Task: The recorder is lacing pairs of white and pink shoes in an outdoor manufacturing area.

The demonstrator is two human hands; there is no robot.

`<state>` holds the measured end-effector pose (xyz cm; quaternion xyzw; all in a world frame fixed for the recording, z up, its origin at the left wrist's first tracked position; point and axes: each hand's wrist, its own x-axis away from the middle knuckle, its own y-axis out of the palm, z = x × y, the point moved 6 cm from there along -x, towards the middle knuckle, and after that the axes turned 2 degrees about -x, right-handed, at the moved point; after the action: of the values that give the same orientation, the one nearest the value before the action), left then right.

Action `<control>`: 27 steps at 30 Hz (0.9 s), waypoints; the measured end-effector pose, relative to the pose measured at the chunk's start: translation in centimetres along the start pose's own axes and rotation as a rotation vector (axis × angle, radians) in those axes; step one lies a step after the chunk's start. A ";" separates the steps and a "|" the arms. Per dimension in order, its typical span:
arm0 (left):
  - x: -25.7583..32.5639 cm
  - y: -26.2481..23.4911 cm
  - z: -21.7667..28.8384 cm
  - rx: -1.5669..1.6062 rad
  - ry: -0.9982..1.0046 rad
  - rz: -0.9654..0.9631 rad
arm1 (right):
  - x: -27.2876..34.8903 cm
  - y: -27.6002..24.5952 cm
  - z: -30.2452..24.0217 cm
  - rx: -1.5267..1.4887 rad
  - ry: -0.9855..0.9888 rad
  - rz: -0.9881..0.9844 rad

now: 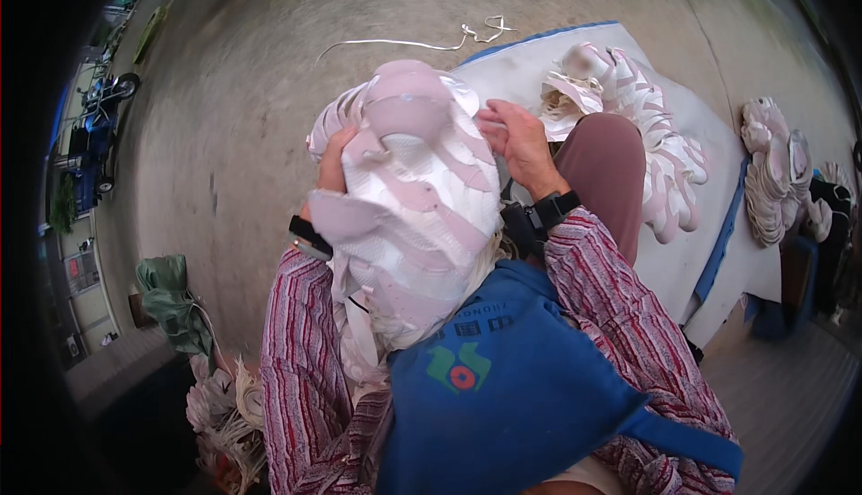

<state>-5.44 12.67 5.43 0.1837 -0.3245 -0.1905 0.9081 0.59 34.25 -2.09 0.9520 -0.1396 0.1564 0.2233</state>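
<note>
Scanning from the left: a green bag [169,302] slumps by the wall, a heap of pale scraps [224,414] below it. The left hand [332,167] comes next, pressed against the far left edge of a pink-and-white shoe upper [409,198], fingers mostly hidden behind it, so I can't tell how tightly it grips. The upper sits raised in front of the chest, above the blue apron [512,387]. On its right edge, the right hand [519,143] has fingers curled, pinching the material. Hands apart, one on each side of the piece. Farther right, a row of matching uppers [646,127] lies on a white sheet [521,68], and another stack [777,172] sits near the far right edge. A white cord [422,41] trails across the concrete floor above.
</note>
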 end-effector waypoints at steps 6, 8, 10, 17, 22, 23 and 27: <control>-5.0 4.6 -1.5 -0.130 -0.121 -0.304 | 4.7 -2.4 -3.8 0.434 -0.262 0.244; -6.8 7.3 -2.6 -0.301 -0.160 -0.184 | 6.8 -3.9 -5.7 0.561 -0.329 0.308; -9.5 7.3 -4.4 -0.425 -0.251 -0.081 | 9.0 -4.0 -8.1 0.536 -0.344 0.267; -13.8 3.6 -7.3 -0.476 -0.406 -0.116 | 12.0 1.9 -4.6 0.701 -0.319 -0.052; -13.3 2.8 -4.1 -1.025 -0.140 -0.003 | 8.9 1.3 -4.6 0.911 -0.289 0.103; -12.5 1.6 -3.4 -1.083 -0.233 0.081 | 9.1 1.9 -4.7 0.955 -0.342 0.082; -3.3 0.2 1.0 -1.008 0.273 0.129 | 12.2 3.3 -7.0 1.057 -0.650 0.167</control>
<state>-8.40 14.20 4.50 -0.2730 -0.0819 -0.2408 0.9278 8.93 32.32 9.55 0.9186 -0.1780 -0.0763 -0.3445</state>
